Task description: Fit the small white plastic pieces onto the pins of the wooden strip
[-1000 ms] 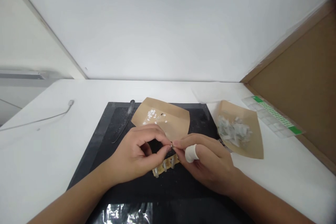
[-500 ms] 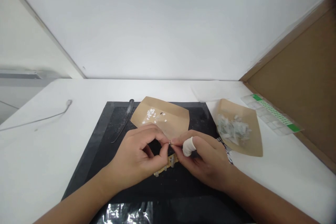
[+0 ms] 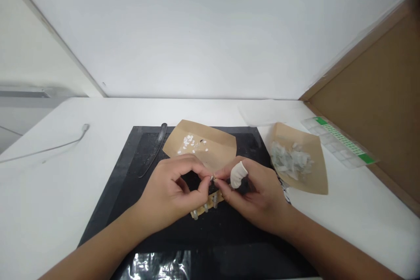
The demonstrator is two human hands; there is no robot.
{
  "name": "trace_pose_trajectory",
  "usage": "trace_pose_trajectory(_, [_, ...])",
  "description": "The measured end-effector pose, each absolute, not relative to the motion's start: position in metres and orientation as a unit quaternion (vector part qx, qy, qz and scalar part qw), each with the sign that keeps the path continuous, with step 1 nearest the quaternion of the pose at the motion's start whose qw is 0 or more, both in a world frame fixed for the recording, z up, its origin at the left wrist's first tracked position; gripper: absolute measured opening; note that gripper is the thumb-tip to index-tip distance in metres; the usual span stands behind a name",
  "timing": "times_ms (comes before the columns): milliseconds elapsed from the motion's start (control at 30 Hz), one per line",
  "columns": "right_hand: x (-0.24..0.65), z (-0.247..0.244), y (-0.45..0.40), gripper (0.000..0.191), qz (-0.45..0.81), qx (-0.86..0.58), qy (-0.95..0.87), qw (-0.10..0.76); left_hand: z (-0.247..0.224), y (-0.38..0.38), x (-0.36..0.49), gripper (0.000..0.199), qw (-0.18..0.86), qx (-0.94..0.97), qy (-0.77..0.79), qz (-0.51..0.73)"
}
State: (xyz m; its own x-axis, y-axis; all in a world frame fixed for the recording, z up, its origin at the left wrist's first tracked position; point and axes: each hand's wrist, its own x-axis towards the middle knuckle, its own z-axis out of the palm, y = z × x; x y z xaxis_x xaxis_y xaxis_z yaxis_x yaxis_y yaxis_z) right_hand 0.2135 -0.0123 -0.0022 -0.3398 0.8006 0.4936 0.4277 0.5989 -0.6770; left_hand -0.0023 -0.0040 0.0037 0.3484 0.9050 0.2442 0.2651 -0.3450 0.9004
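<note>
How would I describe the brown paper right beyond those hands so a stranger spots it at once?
On the white table, find the big black mat. At its far edge, beyond the left hand and right hand, lies the brown paper. It carries scattered small white bits, while the other paper, to the right, holds heaped pale scraps.

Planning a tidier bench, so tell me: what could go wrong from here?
The tiny piece pinched where the left hand and right hand meet could slip and be hard to find on the black mat. Loose white bits lie on the brown paper just beyond the left hand, so a knock might scatter them. The pale finger cover on the right hand may dull its feel.
</note>
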Motion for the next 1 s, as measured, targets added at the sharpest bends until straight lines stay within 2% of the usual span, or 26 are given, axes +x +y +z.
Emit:
trace_pose_trajectory(233, [0.2161,-0.0046,-0.0111,0.008,0.298,-0.389,-0.756,0.434,0.0051,-0.0034,-0.0050,0.006,0.472,0.680,0.402,0.392])
trace_pose_trajectory(467, [0.2129,-0.0017,-0.0125,0.017,0.390,-0.370,-0.706,0.461,0.0087,-0.0024,-0.0053,0.007,0.530,0.652,0.393,0.374])
trace_pose_trajectory(733, [0.2121,-0.0024,-0.0129,0.027,0.495,-0.359,-0.648,0.454,0.0096,-0.0025,-0.0060,0.007,0.485,0.688,0.380,0.383])
trace_pose_trajectory(1000, [0.2120,0.0007,-0.0117,0.028,0.543,-0.356,-0.613,0.450,0.0045,-0.0041,-0.0061,0.010,0.427,0.725,0.364,0.400])
